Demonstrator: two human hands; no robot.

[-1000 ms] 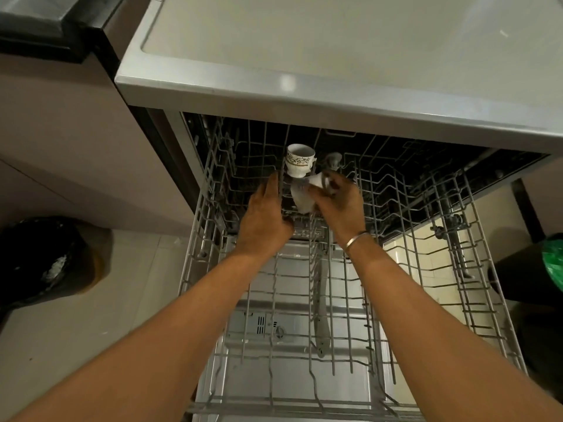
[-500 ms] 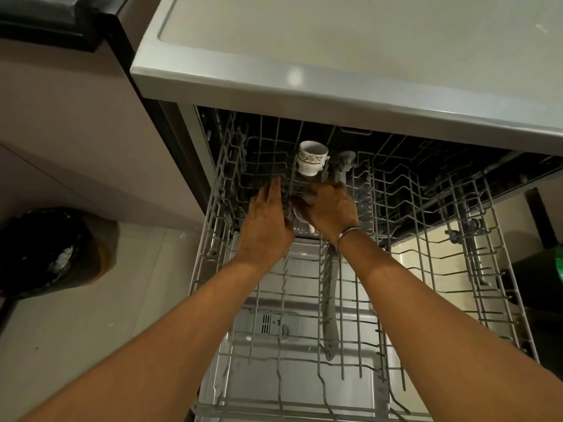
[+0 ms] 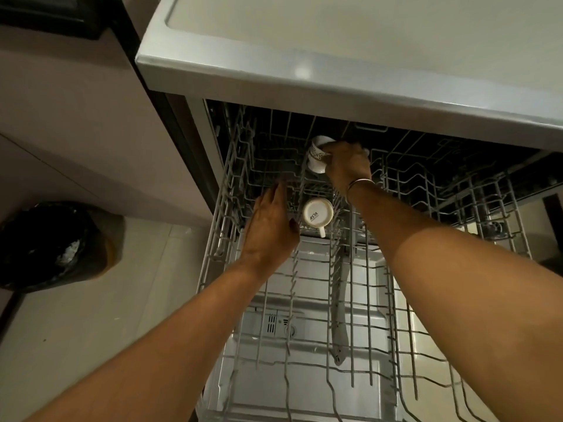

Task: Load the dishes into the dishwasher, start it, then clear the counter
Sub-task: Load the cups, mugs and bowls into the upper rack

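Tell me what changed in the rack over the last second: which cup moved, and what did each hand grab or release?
The right hand let go of the plain cup, now upside down in the rack, and reached back to close on the patterned cup, tilting it over. The left hand drew slightly back beside the plain cup, holding nothing. The rack stayed pulled out.

Home kitchen, pulled-out dishwasher rack under a counter, tiled floor, lined bin

We are gripping a patterned cup with our right hand at the rack's back, while our left hand is resting beside an upturned cup.
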